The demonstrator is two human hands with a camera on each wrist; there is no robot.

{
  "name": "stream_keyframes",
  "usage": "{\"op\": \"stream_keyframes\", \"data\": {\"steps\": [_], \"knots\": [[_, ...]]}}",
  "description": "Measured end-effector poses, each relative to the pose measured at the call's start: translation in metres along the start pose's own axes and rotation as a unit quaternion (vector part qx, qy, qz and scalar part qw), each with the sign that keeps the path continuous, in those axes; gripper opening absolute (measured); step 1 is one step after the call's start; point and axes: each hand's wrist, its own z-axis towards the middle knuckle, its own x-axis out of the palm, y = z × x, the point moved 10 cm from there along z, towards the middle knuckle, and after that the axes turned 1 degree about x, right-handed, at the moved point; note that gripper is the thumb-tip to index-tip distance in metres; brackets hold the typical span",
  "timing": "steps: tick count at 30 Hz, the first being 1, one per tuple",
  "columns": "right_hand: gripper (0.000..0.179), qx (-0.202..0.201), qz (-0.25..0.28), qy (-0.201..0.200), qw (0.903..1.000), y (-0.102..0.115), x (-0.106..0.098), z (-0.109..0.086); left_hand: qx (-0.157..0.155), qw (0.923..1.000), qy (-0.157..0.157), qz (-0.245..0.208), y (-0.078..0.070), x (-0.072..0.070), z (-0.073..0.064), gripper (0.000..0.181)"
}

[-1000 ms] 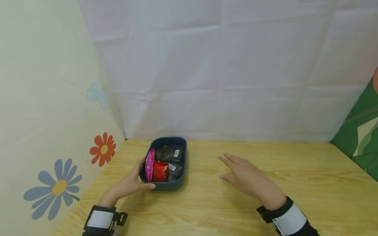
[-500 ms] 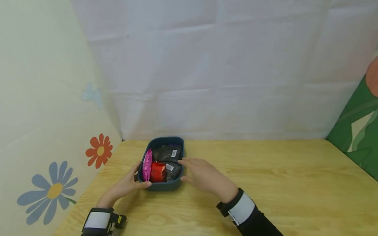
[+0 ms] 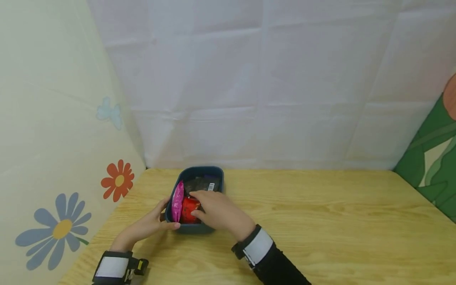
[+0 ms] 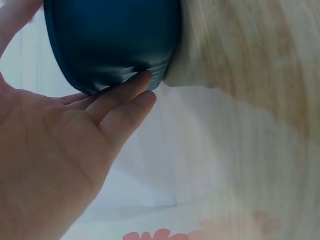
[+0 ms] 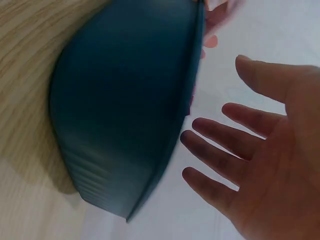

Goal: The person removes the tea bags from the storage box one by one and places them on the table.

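A dark blue plastic box (image 3: 195, 229) stands on the table, also seen from outside in the left wrist view as a blue wall. My left hand (image 3: 146, 228) holds its near left corner, thumb at the near rim and fingers along the left wall. Inside lie a shiny pink packet (image 3: 177, 202), a red foil packet (image 3: 189, 210) and a dark packet with a barcode label (image 3: 195, 184). My right hand (image 3: 220, 210) reaches over the right rim, fingers extended, fingertips at the red packet. Whether they touch it I cannot tell. It hides the dark packet at the near right.
The wooden tabletop (image 3: 320, 221) stretches away to the right of the box. A white cloth (image 3: 256, 91) hangs behind its far edge. A flower-printed panel (image 3: 60, 134) borders the left side, and a green-patterned one (image 3: 434, 158) the right.
My right hand has moved left, from above the bare tabletop to over the box's contents. The left hand keeps its hold, and the box stays about where it was.
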Motion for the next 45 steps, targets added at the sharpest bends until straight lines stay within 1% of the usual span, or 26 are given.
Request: {"op": "stream_keyframes", "data": {"steps": [4, 7, 10, 15, 17, 19, 23, 27, 32, 36, 40, 43, 45], "knots": [[0.053, 0.012, -0.009, 0.003, 0.9999, -0.001, 0.011, 0.006, -0.003, 0.9998, 0.016, -0.010, -0.001, 0.004, -0.001, 0.096], [0.053, 0.017, -0.023, 0.000, 0.9996, -0.002, 0.017, 0.010, 0.000, 0.9995, 0.028, -0.013, -0.002, 0.006, -0.002, 0.096], [0.054, 0.025, -0.023, -0.008, 0.9994, 0.002, 0.018, 0.018, 0.006, 0.9994, 0.035, -0.003, -0.004, 0.003, -0.004, 0.096], [0.058, 0.031, 0.001, -0.023, 0.9993, 0.020, 0.022, 0.039, 0.013, 0.9991, 0.038, 0.012, -0.004, -0.006, -0.010, 0.096], [0.062, 0.048, 0.014, -0.034, 0.9982, 0.021, 0.022, 0.045, 0.012, 0.9992, 0.036, 0.010, -0.004, -0.007, -0.011, 0.096], [0.062, 0.074, 0.028, -0.046, 0.9958, 0.019, 0.022, 0.049, 0.011, 0.9993, 0.036, 0.003, -0.003, -0.006, -0.010, 0.095], [0.062, 0.120, 0.048, -0.057, 0.9900, 0.011, 0.026, 0.049, 0.014, 0.9992, 0.036, 0.000, -0.003, -0.001, -0.007, 0.095], [0.070, 0.149, 0.034, -0.053, 0.9868, 0.007, 0.033, 0.049, 0.012, 0.9994, 0.032, 0.006, -0.003, 0.001, -0.006, 0.096], [0.081, 0.172, -0.011, -0.047, 0.9839, 0.007, 0.038, 0.051, 0.005, 0.9994, 0.030, 0.016, -0.003, 0.002, -0.005, 0.100], [0.085, 0.178, -0.032, -0.053, 0.9821, 0.007, 0.039, 0.052, 0.003, 0.9993, 0.030, 0.021, -0.002, 0.002, -0.004, 0.102], [0.083, 0.164, -0.047, -0.072, 0.9827, 0.010, 0.035, 0.051, 0.017, 0.9992, 0.034, 0.012, -0.005, 0.003, -0.003, 0.099], [0.081, 0.154, -0.048, -0.089, 0.9829, 0.011, 0.032, 0.051, 0.028, 0.9989, 0.038, 0.004, -0.008, 0.004, -0.003, 0.098], [0.079, 0.150, -0.039, -0.105, 0.9824, 0.011, 0.029, 0.050, 0.027, 0.9988, 0.040, 0.004, -0.008, 0.004, -0.003, 0.098]]}}
